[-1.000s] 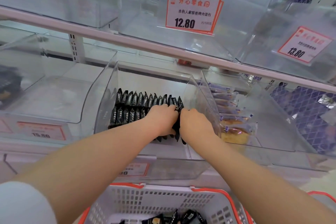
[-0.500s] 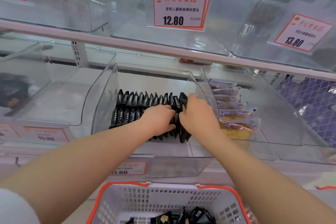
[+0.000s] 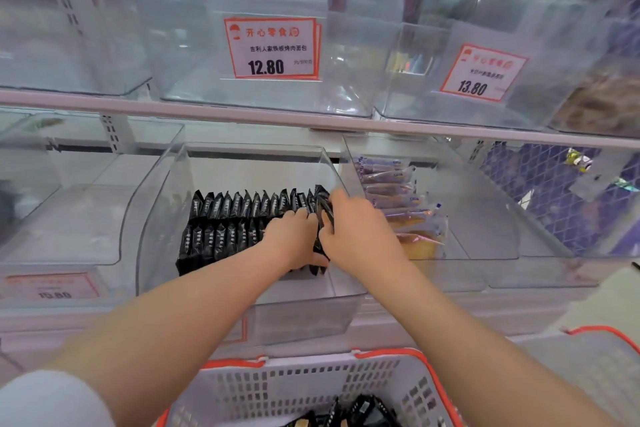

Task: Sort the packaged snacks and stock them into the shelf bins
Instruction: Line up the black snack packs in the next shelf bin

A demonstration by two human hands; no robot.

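My right hand [image 3: 360, 232] pinches a few black packets [image 3: 323, 215] upright at the right end of the rows [image 3: 239, 218] in the middle bin [image 3: 242, 291] — long axes vertical. My left hand [image 3: 294, 239], fingers curled, presses the rows leftward, so the open slot lies between my hands.

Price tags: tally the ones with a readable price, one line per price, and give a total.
12.80 tag: 1
13.80 tag: 1
15.80 tag: 1
Total: 3
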